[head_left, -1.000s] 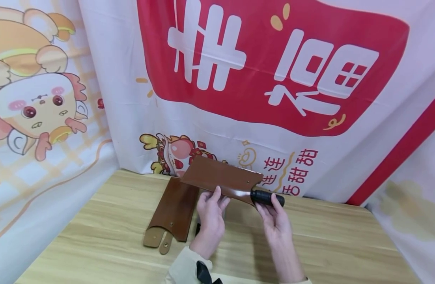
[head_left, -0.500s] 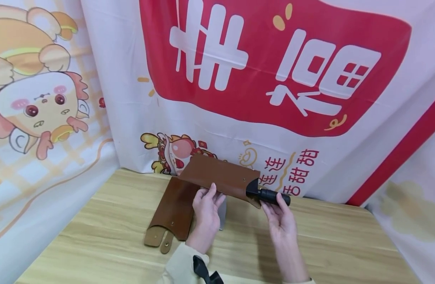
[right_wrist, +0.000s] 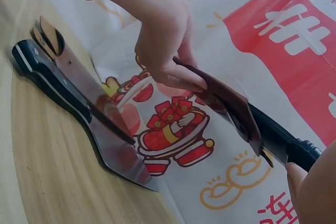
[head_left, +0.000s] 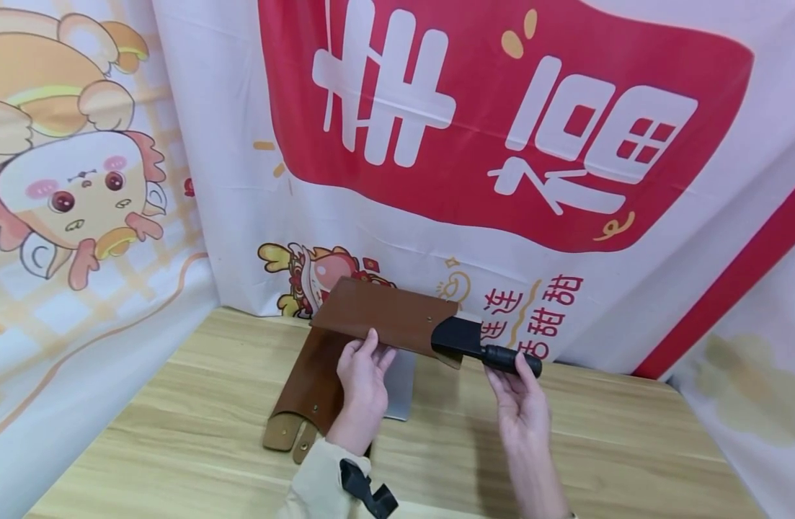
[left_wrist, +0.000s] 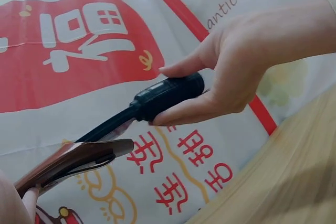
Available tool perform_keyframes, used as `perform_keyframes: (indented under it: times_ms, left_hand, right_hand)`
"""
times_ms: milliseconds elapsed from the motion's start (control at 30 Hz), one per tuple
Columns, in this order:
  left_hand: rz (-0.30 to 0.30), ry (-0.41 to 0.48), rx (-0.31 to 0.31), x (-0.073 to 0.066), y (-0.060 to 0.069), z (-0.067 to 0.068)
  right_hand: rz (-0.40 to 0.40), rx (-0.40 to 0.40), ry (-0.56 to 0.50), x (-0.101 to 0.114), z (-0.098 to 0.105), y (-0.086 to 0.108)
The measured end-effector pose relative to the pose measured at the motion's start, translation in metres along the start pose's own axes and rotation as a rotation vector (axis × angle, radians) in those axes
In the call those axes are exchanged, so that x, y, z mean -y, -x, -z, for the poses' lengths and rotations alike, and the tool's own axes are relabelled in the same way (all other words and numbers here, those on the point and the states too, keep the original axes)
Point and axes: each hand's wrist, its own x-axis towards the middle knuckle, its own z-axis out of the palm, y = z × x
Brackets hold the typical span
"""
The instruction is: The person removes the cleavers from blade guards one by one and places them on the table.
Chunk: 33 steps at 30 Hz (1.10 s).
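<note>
My left hand (head_left: 363,386) pinches a brown leather knife sheath (head_left: 378,310) along its lower edge, thumb on the near face. Part of a cleaver (head_left: 458,336) shows at the sheath's right end, its blade black with a pale strip along the upper edge. The rest of that blade is hidden inside the leather. My right hand (head_left: 525,411) holds the cleaver by its black handle, thumb on one side and fingers beneath, as the left wrist view shows at the handle (left_wrist: 168,94). Both sheath and cleaver are held above the table.
A second brown sheath (head_left: 306,382) with tan straps lies on the wooden table (head_left: 605,447) at left. Beside it is another cleaver (right_wrist: 52,80) with a riveted black handle and bare grey blade. A printed cloth (head_left: 228,216) hangs behind the table.
The cleaver has slid rightward, so more of its black blade shows outside the sheath. My left hand and the sheath have shifted left, uncovering more of the grey blade on the table.
</note>
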Motion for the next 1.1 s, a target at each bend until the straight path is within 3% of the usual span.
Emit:
perform_keyframes:
  times_ms: [300, 667, 1100]
  left_hand:
    - [0.018, 0.012, -0.006, -0.010, -0.002, 0.001]
    - [0.093, 0.049, -0.003, -0.015, -0.004, 0.004]
    - [0.091, 0.026, 0.006, -0.018, -0.003, 0.001]
  right_hand:
    - [-0.009, -0.010, 0.010, 0.009, 0.002, -0.004]
    - [-0.058, -0.057, 0.243, 0.010, 0.004, -0.006]
    - [-0.053, -0.049, 0.226, 0.013, 0.005, -0.006]
